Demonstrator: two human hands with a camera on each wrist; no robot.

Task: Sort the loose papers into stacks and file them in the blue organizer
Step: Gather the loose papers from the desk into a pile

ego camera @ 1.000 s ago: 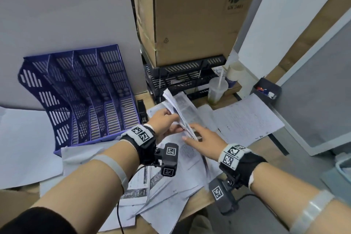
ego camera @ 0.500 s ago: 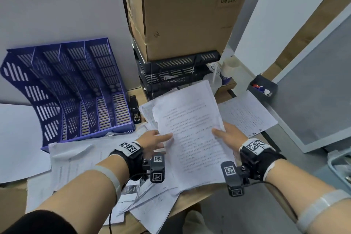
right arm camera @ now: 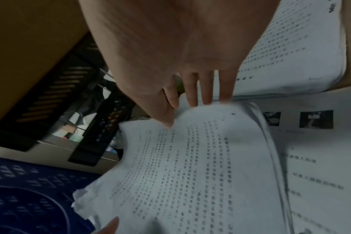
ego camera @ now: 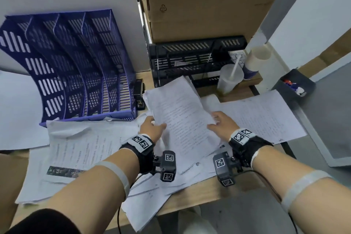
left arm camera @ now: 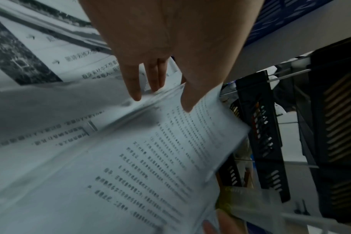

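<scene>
A stack of printed papers [ego camera: 180,116] is held face up over the table between both hands. My left hand [ego camera: 154,125] pinches its left edge, with the thumb on top and the fingers [left arm camera: 134,88] underneath. On the right edge my right hand [ego camera: 216,121] pinches it the same way, its fingers [right arm camera: 206,95] behind the sheets. The wrist views show the stack [left arm camera: 150,158] [right arm camera: 190,166] blurred. The blue organizer [ego camera: 76,66] stands at the back left with its slots bare. More loose papers [ego camera: 81,148] lie spread under my arms.
A large cardboard box [ego camera: 199,2] sits on black trays [ego camera: 197,57] behind the stack. A plastic cup with a straw [ego camera: 229,78] and a paper cup [ego camera: 254,62] stand to the right. A stapler [ego camera: 138,93] lies beside the organizer. A written sheet [ego camera: 266,116] covers the right of the table.
One second ago the stack stood on edge in my left hand. It has turned face up, and each hand now holds one side of it.
</scene>
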